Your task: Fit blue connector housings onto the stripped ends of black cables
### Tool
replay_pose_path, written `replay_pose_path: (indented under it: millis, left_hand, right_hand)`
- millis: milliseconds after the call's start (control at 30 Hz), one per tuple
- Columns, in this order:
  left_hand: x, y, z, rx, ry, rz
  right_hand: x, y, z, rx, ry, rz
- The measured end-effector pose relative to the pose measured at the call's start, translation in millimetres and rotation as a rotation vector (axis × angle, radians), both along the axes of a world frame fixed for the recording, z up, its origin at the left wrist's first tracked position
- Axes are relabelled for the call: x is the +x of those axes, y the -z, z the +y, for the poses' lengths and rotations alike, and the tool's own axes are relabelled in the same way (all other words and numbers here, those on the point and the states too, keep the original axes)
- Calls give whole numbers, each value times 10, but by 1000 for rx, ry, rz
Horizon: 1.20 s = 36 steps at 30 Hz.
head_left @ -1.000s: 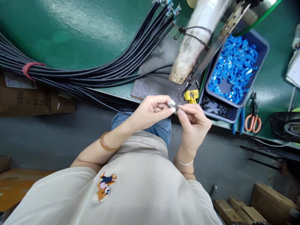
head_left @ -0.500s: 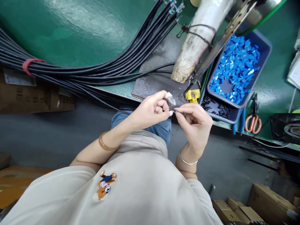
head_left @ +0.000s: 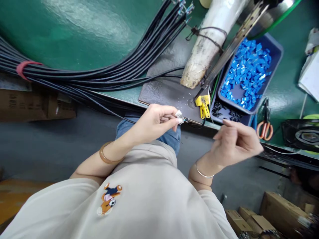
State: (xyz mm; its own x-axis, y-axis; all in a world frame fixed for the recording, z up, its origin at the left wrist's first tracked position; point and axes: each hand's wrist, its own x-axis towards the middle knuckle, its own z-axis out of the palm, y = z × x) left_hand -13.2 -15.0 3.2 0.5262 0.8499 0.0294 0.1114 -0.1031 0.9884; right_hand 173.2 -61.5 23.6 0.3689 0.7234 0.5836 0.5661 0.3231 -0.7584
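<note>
My left hand [head_left: 161, 120] is closed in a pinch, with white wrapping on its thumb and finger tips. Between them it grips the stripped end of a cable [head_left: 183, 120], whose thin coloured wires poke out to the right. My right hand [head_left: 236, 141], slightly blurred, is off to the right near the front of the bins. Its fingers are loosely curled, thumb and forefinger apart, with nothing visible between them. Close by is a dark bin of small black parts [head_left: 234, 115]. A yellow clip [head_left: 203, 104] lies on the dark mat [head_left: 159, 91], beyond the left fingertips.
A thick bundle of black cables [head_left: 99, 78] tied with a red band [head_left: 23, 69] crosses the green table [head_left: 82, 36]. A white post [head_left: 201, 49] and metal arm [head_left: 224, 54] rise behind the mat. Blue pieces [head_left: 249, 69] fill another bin. Orange-handled pliers [head_left: 265, 129] lie right.
My right hand has let go beside the left fingertips and moved right, towards the bins. My left hand stays at the cable end, which now shows more clearly. The view has shifted slightly.
</note>
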Motion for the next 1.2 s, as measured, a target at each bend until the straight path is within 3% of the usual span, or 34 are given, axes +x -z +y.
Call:
replay_pose_path:
  millis: [100, 167, 233, 300, 367, 400, 433, 533, 600, 667, 733, 867, 1067, 1200]
  left_hand:
    - [-30, -198, -143, 525, -140, 185]
    - [-56, -345, -204, 848, -274, 252]
    - [-81, -427, -182, 916, -216, 254]
    - [-105, -391, -74, 768, 107, 175]
    - [-137, -237, 77, 440, 592, -29]
    - [-158, -132, 148, 217, 734, -117]
    - [-184, -22, 204, -6, 784, -201]
    - [-265, 231, 253, -540, 471, -552]
    - [-295, 281, 196, -716, 241, -668]
    - [-291, 252, 117, -774, 112, -698]
    - [-260, 200, 66, -782, 82, -710]
    - [-199, 177, 93, -781, 104, -758]
    - [-158, 181, 139, -755, 125, -711]
    - [-69, 119, 106, -682, 58, -630]
  right_hand:
    - [111, -193, -95, 150, 98, -65]
    - [276, -358, -170, -32, 81, -167]
    - [500, -500, -208, -388, 5, -350]
    - [747, -569, -166, -584, 24, -608]
    - [974, -542, -26, -617, 164, -866]
    - [1069, -497, 77, -651, 269, -974]
    - [1149, -437, 196, -687, 363, -1065]
    - [1302, -233, 589, -743, 471, -1127]
    - [1348, -121, 829, -699, 462, -1058]
    - [1367, -43, 1022, -658, 386, -988]
    - [1377, 13, 1163, -654, 313, -931]
    - [1398, 91, 1290, -671, 324, -857]
    - [1347, 80, 1187, -632, 364, -977]
    - [1303, 35, 1089, -557, 348, -972]
